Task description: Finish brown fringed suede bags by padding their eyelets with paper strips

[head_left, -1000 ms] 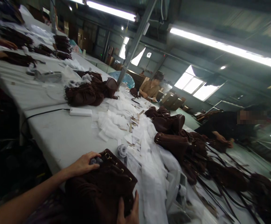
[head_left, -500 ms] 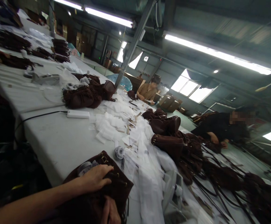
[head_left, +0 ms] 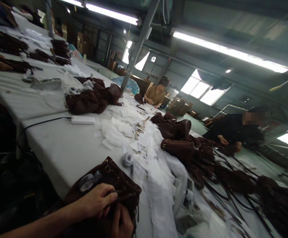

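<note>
A dark brown bag (head_left: 131, 185) with gold eyelets and a fringe lies at the table's near edge. Over its upper side my left hand (head_left: 98, 200) is closed, thumb and fingers pinching a dark brown cord (head_left: 119, 194) that runs toward the eyelets. My right hand (head_left: 122, 222) is curled against the bag just below; what its fingers hold, if anything, is hidden. A grey bundle (head_left: 86, 182) rests in the bag's mouth, beside my left wrist. Farther along, a grey coil (head_left: 127, 159) lies on the table.
White paper sheets (head_left: 119, 129) and scraps cover mid-table. Brown bags (head_left: 178, 148) with long straps pile up on the right, near a tape dispenser (head_left: 183, 195). A white power strip (head_left: 83, 120) lies left. Co-workers (head_left: 156, 94) sit or stand across the table; another's hands show far left.
My left hand has gone from lying spread on the bag to pinching the cord, lower down. My right hand has shifted slightly right. The camera view has moved a little.
</note>
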